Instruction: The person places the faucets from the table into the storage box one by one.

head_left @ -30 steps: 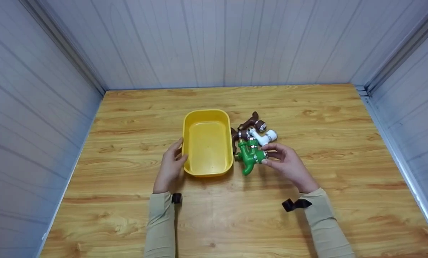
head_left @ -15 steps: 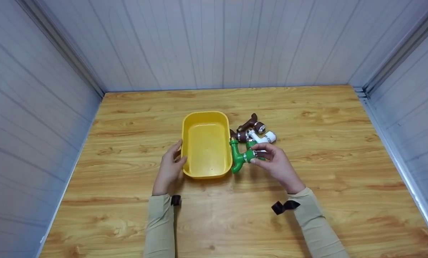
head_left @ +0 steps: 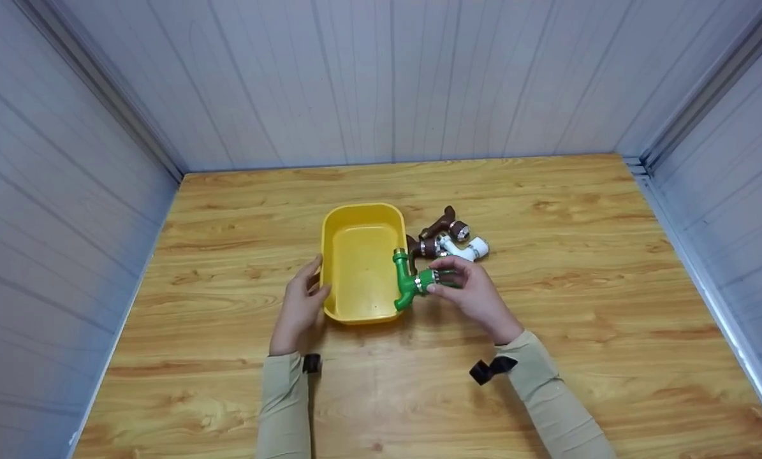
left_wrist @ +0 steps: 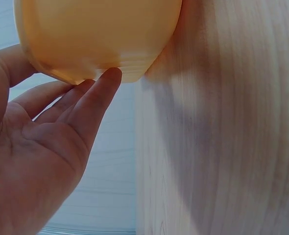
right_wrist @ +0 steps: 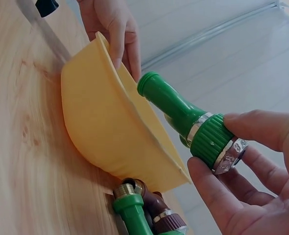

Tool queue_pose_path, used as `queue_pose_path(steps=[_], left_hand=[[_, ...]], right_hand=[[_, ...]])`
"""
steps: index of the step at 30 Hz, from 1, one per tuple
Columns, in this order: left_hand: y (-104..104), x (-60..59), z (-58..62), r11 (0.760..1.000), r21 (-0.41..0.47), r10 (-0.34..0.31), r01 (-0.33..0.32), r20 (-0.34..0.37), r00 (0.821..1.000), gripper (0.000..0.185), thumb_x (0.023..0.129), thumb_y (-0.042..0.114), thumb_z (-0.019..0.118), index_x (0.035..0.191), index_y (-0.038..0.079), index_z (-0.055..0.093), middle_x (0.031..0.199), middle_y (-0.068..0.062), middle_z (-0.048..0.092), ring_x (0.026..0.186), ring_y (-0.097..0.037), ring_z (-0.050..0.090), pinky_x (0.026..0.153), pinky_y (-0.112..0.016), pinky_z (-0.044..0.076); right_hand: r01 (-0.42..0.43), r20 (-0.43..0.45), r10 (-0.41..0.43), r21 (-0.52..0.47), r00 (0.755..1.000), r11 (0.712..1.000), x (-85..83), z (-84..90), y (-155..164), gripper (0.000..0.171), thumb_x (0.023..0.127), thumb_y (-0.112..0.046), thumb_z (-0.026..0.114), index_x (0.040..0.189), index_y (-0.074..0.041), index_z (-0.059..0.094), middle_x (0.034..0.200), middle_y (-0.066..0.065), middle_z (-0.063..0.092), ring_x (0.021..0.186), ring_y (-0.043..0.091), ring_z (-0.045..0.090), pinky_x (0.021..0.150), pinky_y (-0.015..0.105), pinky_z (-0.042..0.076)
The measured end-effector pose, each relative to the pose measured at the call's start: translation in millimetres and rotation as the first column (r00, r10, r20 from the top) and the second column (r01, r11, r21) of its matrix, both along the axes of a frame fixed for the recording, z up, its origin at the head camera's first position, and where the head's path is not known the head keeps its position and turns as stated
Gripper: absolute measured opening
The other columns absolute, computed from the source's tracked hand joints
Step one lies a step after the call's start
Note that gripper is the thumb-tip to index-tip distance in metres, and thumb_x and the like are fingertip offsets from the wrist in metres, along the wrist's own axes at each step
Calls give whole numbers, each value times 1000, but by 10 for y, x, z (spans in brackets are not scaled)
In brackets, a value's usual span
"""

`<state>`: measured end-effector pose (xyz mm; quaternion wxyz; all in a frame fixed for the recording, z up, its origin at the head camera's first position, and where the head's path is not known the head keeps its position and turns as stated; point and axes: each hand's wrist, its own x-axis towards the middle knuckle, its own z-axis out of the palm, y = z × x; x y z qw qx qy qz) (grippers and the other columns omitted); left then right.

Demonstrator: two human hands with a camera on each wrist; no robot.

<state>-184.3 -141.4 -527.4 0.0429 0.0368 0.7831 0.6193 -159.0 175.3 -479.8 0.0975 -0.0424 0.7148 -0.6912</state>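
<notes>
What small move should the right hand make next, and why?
Probably shift the held green tap left, fully over the yellow bin: the right hand holds it only partly above the opening, while the left hand grips the opposite side.

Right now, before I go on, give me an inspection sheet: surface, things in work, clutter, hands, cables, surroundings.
Surface: wood-grain table.
Things in work: green tap held above the right rim of the yellow tub; no tap inside the tub. White tap, two brown taps and second green tap to its right.
Clutter: nothing seen.
Hands: left hand grips the tub's left rim; right hand pinches the held tap.
Cables: nothing seen.
Surroundings: pale panelled walls.
</notes>
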Motion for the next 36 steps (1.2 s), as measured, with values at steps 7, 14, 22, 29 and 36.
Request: queue_pose_path(steps=[7,14,22,29,36], left_hand=[[11,42,104,998,61,-20,18,31,999,58,93,-7,53,147,-2,31,151,-19,29,133,-37,35,109,-44,32],[0,45,59,999,36,-26,27,-23,999,57,92,-8,53,145,-5,32,149,-23,31,131,-41,37,108,-49,33],[35,93,273,998,20,-58,60,-69,996,56,91,-12,52,142,-14,28,147,-31,28,129,-47,36,106,-52,34],[-12,-18,10,999,21,-26,27,-47,999,57,93,-9,53,145,-6,31,149,-23,31,131,-39,38,108,-47,33],[-15,-15,-25,1000,11,-12,12,17,1000,58,94,-3,54,148,4,32,152,-12,31,133,-29,37,109,-39,33]], right_hand=[[-9,43,10,-13,999,1000,15,191,-147,37,80,5,73,115,5,60,121,20,57,110,36,58,86,35,54],[-32,21,31,20,999,999,-56,77,-244,38,79,6,73,115,8,59,116,19,58,108,39,57,84,34,55],[-53,-36,56,81,998,995,-178,-106,-318,40,78,3,75,114,5,60,114,16,60,103,30,61,84,32,54],[-47,-61,60,193,996,980,-209,-55,-417,36,78,-4,78,110,-3,63,109,7,63,98,23,63,86,33,53],[-106,-42,116,200,992,974,-263,-55,-514,35,79,-3,76,111,0,62,108,7,62,94,23,62,80,32,55]])
